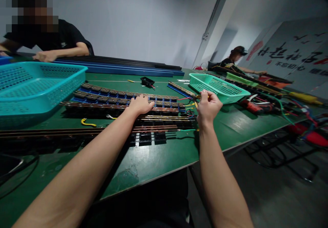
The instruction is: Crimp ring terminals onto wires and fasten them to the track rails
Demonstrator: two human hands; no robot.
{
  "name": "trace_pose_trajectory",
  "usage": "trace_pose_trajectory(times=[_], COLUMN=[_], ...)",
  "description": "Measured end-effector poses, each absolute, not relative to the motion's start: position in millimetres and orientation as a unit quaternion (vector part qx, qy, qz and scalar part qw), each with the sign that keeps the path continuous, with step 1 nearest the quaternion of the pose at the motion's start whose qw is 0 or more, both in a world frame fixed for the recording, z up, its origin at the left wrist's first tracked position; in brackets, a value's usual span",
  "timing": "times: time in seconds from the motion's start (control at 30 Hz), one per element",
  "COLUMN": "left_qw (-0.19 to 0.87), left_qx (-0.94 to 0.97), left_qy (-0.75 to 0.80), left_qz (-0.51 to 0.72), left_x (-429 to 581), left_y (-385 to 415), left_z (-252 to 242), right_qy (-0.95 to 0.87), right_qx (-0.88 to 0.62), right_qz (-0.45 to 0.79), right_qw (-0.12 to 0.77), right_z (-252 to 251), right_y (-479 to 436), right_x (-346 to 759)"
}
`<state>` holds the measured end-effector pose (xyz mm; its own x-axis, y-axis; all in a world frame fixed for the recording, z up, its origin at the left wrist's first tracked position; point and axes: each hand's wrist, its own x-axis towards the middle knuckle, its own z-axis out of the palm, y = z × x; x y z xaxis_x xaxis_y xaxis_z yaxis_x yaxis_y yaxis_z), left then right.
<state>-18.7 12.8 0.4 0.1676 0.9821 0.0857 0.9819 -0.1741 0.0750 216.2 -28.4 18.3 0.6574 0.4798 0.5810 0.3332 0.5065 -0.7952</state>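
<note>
My left hand (141,105) lies across a row of long rail strips (115,100), which have brass-coloured rods on blue and black bases. Its fingers look spread over the rods, though the fingertips are partly hidden. At the right ends of the strips, my right hand (208,108) is closed round a small plier-like tool (196,104) with yellow-orange handles. The fingers cover much of that tool. Yellow wires (189,104), along with red and green ones, come out of the strip ends beside it. A shorter blue-based strip (180,89) lies just beyond.
A turquoise basket (43,96) stands at the left, a green basket (225,96) at the right. Near the latter lies a red-and-black tool (252,107). A small black tray (148,82) and yellow hook (88,123) are on the green table (153,163). Two people sit beyond.
</note>
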Motion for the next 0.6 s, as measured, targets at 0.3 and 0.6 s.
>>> trace_pose_trajectory(times=[0.3, 0.6], left_qw=[0.002, 0.003], left_qx=[0.759, 0.761], left_qy=[0.649, 0.646], left_qz=[0.053, 0.055], left_x=[-18, -18], left_y=[13, 14], left_z=[0, -1], right_qy=[-0.422, -0.405], right_qx=[-0.506, -0.502], right_qz=[0.061, 0.043], right_qw=[0.750, 0.763], right_z=[6, 3], right_y=[-54, -64], right_x=[216, 216])
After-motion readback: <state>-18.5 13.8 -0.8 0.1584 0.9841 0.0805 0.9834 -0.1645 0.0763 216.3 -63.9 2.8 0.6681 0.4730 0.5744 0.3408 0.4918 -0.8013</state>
